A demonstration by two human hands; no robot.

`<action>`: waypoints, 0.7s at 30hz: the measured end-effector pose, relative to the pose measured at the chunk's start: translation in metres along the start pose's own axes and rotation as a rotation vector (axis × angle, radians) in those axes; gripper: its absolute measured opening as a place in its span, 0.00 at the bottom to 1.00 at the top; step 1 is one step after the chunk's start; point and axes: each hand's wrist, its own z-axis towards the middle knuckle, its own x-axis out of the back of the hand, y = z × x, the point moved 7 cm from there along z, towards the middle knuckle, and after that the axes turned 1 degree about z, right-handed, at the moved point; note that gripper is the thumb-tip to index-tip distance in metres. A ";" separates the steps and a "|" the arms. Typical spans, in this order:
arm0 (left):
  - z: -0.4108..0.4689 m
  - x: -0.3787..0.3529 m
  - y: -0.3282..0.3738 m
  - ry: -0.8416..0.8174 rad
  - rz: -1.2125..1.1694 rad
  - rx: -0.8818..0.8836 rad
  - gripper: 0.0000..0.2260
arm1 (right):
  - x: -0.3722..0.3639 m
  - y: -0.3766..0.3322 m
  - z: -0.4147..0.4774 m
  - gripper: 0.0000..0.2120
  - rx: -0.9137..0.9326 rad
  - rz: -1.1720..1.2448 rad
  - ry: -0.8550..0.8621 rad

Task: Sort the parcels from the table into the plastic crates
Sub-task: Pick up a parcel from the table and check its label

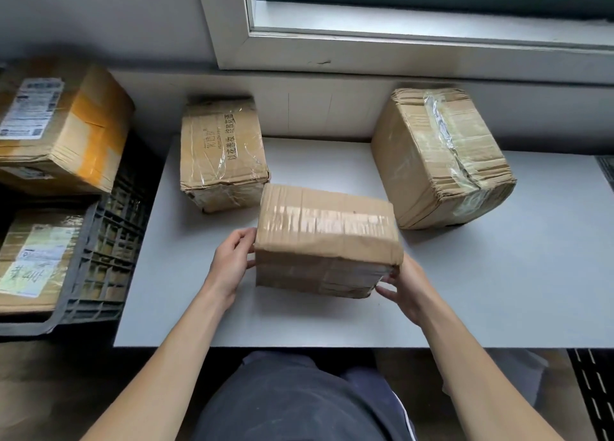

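Note:
A taped brown cardboard parcel [327, 238] is in the middle of the grey table [498, 291]. My left hand [232, 258] grips its left side, fingers curled at the edge. My right hand [403, 291] holds its lower right corner from below. A printed parcel [222, 155] lies behind it to the left. A larger tape-wrapped parcel [438, 155] stands at the back right. A dark plastic crate [106, 251] sits left of the table, holding a labelled parcel [33, 261].
A second labelled parcel with orange tape [63, 125] rests on a crate at the far left. A window sill and frame [398, 48] run behind the table. Another dark crate's edge [591, 391] shows at the lower right.

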 end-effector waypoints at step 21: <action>-0.005 0.015 -0.003 0.023 0.041 0.013 0.10 | -0.009 -0.010 -0.001 0.19 0.042 -0.043 0.049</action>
